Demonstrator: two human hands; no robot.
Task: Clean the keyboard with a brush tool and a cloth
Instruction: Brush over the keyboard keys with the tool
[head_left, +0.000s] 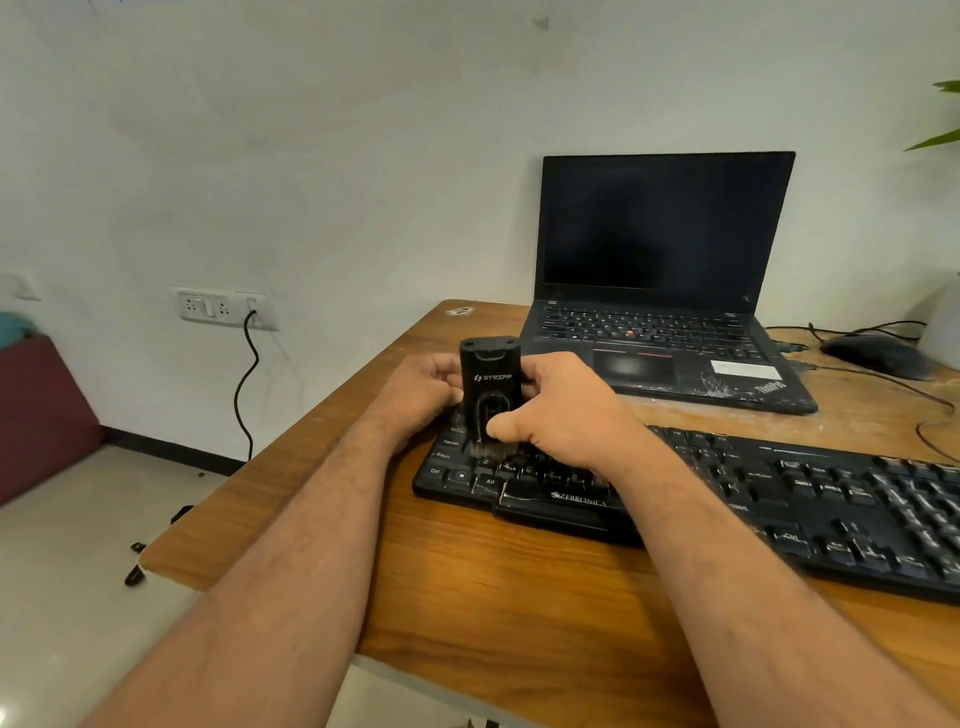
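Observation:
A black keyboard (810, 493) lies across the wooden table (467, 587), dusty on its right half. A black brush tool (491, 387) stands upright on the keyboard's left end, its bristles down on the keys. My right hand (566, 410) grips the tool's body from the right, thumb on its front. My left hand (421, 392) holds the tool from the left side, fingers curled around it. No cloth is in view.
An open black laptop (660, 291) with a dark screen stands behind the keyboard. A black mouse (872, 353) with cables lies at the far right. A wall socket (223, 309) with a black cord is left of the table, and the table's left edge is close.

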